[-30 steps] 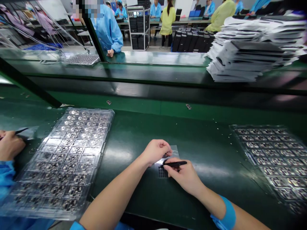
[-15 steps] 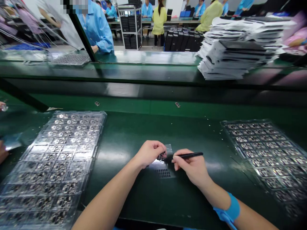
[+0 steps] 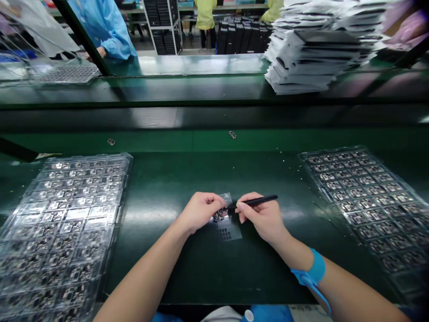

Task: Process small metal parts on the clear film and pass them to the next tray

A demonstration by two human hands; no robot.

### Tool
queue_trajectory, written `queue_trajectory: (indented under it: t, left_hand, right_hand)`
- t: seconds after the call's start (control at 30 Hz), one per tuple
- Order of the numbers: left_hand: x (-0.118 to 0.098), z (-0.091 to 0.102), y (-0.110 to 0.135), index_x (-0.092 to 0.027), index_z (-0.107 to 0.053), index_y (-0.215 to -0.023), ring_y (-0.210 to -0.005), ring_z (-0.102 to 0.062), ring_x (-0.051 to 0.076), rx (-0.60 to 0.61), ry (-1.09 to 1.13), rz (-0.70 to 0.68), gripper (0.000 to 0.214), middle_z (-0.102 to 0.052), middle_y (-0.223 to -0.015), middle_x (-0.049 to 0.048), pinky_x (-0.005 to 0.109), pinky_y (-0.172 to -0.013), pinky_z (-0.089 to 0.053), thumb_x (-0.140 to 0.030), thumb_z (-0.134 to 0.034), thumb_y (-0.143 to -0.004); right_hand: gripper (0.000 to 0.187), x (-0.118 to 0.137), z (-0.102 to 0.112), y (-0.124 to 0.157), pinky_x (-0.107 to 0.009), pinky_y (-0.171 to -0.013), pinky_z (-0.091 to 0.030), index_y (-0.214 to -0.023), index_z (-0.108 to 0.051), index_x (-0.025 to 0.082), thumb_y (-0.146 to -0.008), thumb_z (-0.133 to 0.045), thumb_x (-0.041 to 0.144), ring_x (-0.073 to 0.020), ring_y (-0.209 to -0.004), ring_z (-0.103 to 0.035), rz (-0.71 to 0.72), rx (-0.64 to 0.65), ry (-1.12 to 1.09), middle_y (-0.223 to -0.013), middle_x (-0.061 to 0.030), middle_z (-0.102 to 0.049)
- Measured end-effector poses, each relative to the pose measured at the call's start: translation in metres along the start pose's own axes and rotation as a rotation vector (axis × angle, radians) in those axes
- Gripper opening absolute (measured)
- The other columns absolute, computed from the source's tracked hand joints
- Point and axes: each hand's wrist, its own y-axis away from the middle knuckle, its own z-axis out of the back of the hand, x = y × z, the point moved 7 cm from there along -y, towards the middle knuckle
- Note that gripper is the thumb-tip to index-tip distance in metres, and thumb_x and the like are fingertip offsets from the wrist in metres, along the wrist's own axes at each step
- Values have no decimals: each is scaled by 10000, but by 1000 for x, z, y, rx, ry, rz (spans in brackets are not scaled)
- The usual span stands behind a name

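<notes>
My left hand [image 3: 199,211] is closed in a pinch on a small dark electronic part [image 3: 220,215] at the centre of the green bench. My right hand [image 3: 259,217] grips black tweezers [image 3: 258,201], their tip pointing left at that part. Under both hands lies a small clear film sheet [image 3: 230,230] printed with a dark grid of squares. A blue wrist strap [image 3: 313,271] circles my right wrist.
A clear blister tray [image 3: 63,214] full of small parts lies at the left, a second such tray [image 3: 368,197] at the right. Stacked flat trays [image 3: 311,49] sit on the raised shelf behind. A person in a blue coat [image 3: 107,27] works beyond it. Loose parts [image 3: 232,134] lie on the belt.
The view has tilted down and shifted. The tweezers swung from lying over the film to pointing at the part in my left hand. A neighbour's hand at the left edge has gone from view.
</notes>
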Motion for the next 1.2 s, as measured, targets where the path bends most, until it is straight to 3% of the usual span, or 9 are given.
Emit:
queue_trajectory:
  t: [0.93, 1.03, 1.2]
  left_hand:
    - [-1, 0, 0, -140, -692, -714, -578, -506, 105, 6, -76, -28, 236, -643, -672, 18, 204, -537, -360, -335, -588, -795]
    - [-2, -1, 1, -140, -687, -699, -581, -526, 105, 1, -50, -26, 216, -650, -664, 16, 201, -544, -378, -313, -592, -789]
    - [-3, -1, 1, -138, -669, -670, -601, -553, 104, -22, 0, -33, 184, -641, -651, 8, 197, -565, -401, -270, -600, -779]
  right_hand:
    - [124, 3, -2, 0, -257, -483, -483, -796, -635, 172, -838, -636, 289, -146, -471, -588, 24, 5, 145, -553, 6, -607]
    - [97, 13, -2, 4, -275, -528, -494, -807, -648, 186, -840, -620, 272, -165, -530, -607, 108, -27, 307, -590, -11, -633]
    - [71, 38, -16, 18, -299, -584, -504, -855, -660, 219, -853, -592, 198, -185, -628, -628, 444, 1, 544, -732, -41, -680]
